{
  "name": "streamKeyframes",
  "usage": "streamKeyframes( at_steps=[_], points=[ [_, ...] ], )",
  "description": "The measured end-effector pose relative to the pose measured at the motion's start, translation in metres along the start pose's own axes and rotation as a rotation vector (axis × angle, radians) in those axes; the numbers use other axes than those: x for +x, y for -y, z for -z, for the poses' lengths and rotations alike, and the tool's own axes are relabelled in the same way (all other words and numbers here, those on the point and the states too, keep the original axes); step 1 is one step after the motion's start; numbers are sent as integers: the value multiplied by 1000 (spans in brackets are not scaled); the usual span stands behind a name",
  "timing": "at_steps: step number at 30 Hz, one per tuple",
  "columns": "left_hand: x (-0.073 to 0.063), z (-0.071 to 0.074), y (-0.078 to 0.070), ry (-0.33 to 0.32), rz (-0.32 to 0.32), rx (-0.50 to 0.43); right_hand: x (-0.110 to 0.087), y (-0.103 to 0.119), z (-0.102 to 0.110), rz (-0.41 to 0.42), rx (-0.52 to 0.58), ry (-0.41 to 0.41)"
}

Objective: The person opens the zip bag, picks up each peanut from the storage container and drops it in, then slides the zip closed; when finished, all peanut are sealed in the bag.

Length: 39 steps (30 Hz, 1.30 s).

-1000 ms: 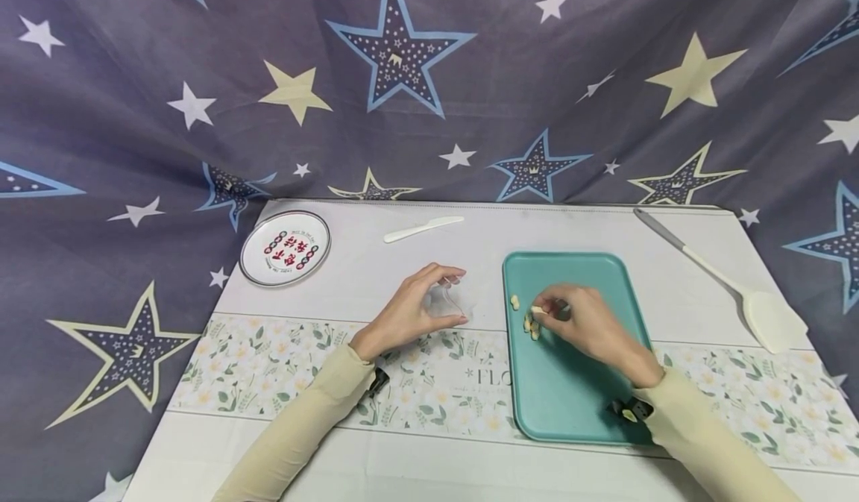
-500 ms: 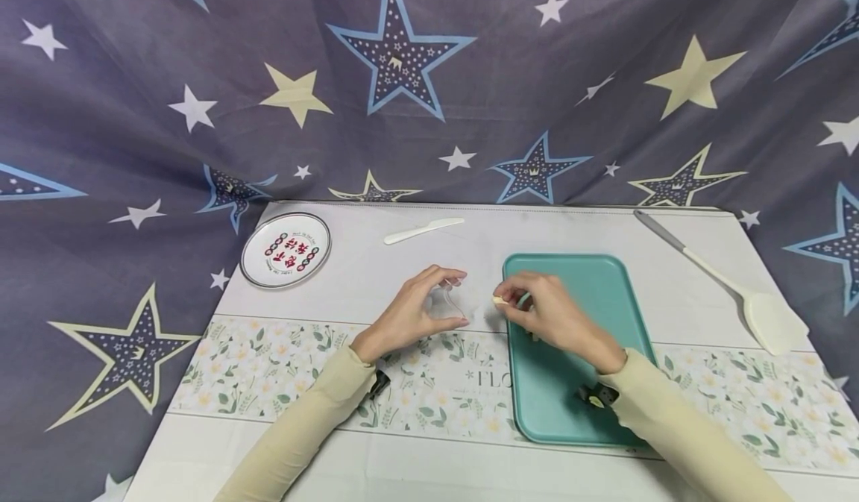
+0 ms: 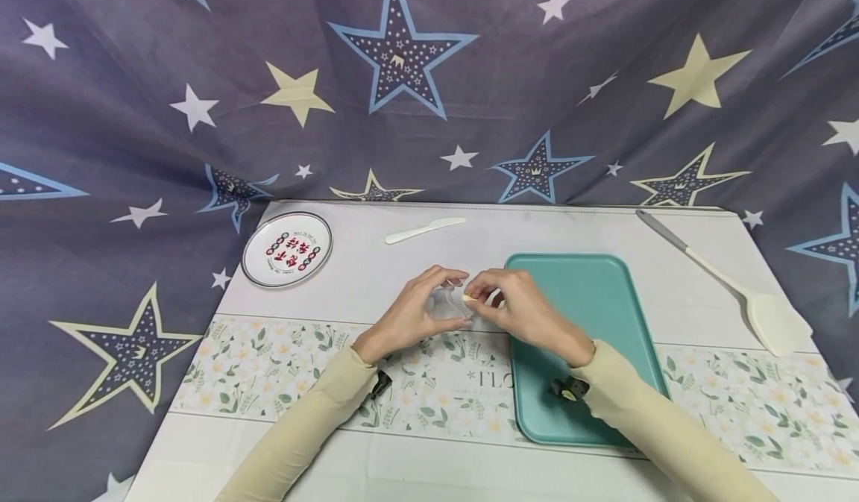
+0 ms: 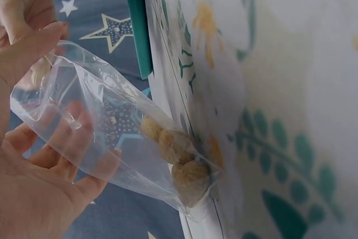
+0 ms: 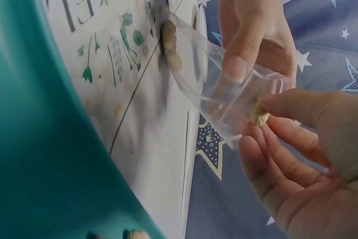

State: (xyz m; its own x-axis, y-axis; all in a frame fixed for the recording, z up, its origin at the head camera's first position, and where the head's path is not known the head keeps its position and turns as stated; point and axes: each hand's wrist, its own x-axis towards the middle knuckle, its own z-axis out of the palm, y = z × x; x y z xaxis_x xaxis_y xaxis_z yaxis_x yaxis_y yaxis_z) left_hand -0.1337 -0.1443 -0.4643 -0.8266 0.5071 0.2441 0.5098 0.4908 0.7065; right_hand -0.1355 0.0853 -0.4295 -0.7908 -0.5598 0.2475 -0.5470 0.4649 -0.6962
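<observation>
My left hand (image 3: 416,309) holds a clear plastic bag (image 4: 112,116), its thumb and fingers spread around the mouth so that it gapes. Several unshelled peanuts (image 4: 190,180) lie in the bottom of the bag, down near the tabletop. Between thumb and fingers, my right hand (image 3: 526,314) pinches one more peanut (image 5: 259,116) right at the bag's mouth. Beneath the right forearm lies a teal tray (image 3: 587,420). At the lower edge of the right wrist view, part of another peanut (image 5: 137,234) shows on the tray.
A white plate (image 3: 258,259) with red lettering stands at the back left. A white plastic knife (image 3: 425,230) lies at the back. On the right is a spatula (image 3: 772,323) with a grey-tipped handle. A star-patterned cloth (image 3: 429,136) hangs behind the table.
My right hand has moved left from over the tray to the bag's mouth, carrying the peanut. The left hand and bag have stayed in place.
</observation>
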Motion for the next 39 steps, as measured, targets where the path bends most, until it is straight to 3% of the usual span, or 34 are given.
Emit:
streamKeyframes(
  at_steps=[11, 18, 27, 39],
  points=[
    [-1, 0, -1, 5, -3, -7, 1, 1, -8, -9, 27, 48],
    [0, 0, 0, 3, -7, -3, 1, -2, -9, 4, 40, 28],
    [0, 0, 0, -3, -12, -14, -6, -8, 4, -15, 37, -23],
    [0, 1, 0, -9, -10, -23, -30, -25, 23, -78, 0, -77]
  ],
)
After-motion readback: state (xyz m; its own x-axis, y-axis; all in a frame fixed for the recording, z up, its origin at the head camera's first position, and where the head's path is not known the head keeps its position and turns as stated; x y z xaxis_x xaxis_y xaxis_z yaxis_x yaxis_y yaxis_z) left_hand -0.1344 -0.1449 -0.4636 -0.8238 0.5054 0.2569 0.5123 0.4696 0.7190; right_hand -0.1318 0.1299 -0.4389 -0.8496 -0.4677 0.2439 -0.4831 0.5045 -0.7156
